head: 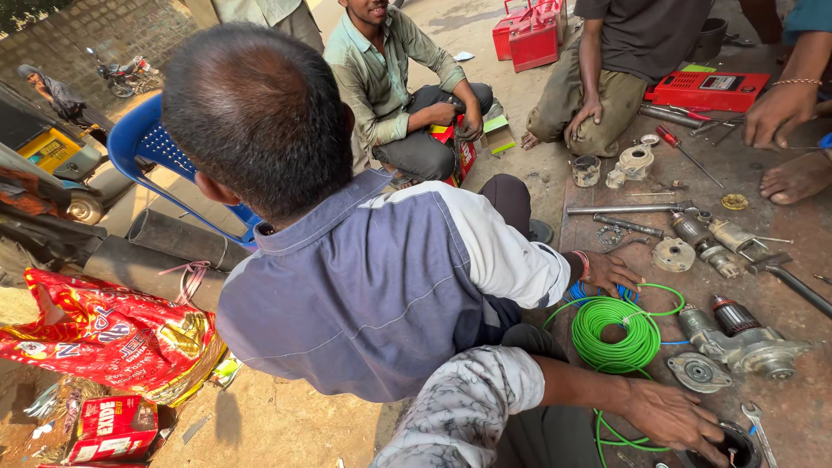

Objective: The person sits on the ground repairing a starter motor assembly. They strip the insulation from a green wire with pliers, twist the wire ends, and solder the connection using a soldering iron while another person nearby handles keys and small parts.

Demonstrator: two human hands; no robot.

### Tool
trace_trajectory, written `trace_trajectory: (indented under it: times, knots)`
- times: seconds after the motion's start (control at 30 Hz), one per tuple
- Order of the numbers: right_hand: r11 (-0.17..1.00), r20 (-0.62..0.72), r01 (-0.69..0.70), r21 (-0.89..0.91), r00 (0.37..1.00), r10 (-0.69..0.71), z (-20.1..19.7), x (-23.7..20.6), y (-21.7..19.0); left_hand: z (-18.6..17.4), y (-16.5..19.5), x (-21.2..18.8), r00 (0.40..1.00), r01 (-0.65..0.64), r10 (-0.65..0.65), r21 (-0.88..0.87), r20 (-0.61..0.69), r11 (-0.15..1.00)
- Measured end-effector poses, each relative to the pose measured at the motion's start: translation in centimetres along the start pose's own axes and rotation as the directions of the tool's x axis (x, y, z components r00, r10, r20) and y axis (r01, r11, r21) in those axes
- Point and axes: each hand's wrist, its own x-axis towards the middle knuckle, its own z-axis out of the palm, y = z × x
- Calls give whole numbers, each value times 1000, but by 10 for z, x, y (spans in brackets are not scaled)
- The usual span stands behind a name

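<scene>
My right hand [672, 416] reaches out from a pale patterned sleeve at the bottom. Its fingers curl over the rim of a black round housing [735, 446] on the brown work surface [806, 407]. My left hand is out of sight. Just above my forearm lies a coil of green wire [615, 334]. A person in a grey-blue shirt [373, 277] sits right in front of me with a hand [607, 270] on that coil. A dismantled motor [741, 334], a round metal cover [698, 371] and a spanner [758, 429] lie beside my hand.
More motor parts, a rod [624, 209], a hammer [789, 277] and a red-handled screwdriver [685, 147] are spread further back. Beyond them are a red meter box [711, 89] and a red toolbox [530, 35]. Other people sit around. At the left are a blue chair [143, 143], black pipes [173, 238] and a red bag [104, 334].
</scene>
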Motion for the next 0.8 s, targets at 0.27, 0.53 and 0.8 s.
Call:
trace_trajectory:
  times: [0.27,0.53,0.8]
  knots:
    - [1000,1,-14,1,1000,14,-5,-3,14,6,9,-20,990,133,-137,-94,-37,987]
    - [999,-53,12,40,999,-10,6,0,27,12,1,-18,981,192,-187,-94,52,977]
    - [926,-201,151,347,976,-84,16,-34,59,50,-2,-15,829,164,-128,19,-544,986]
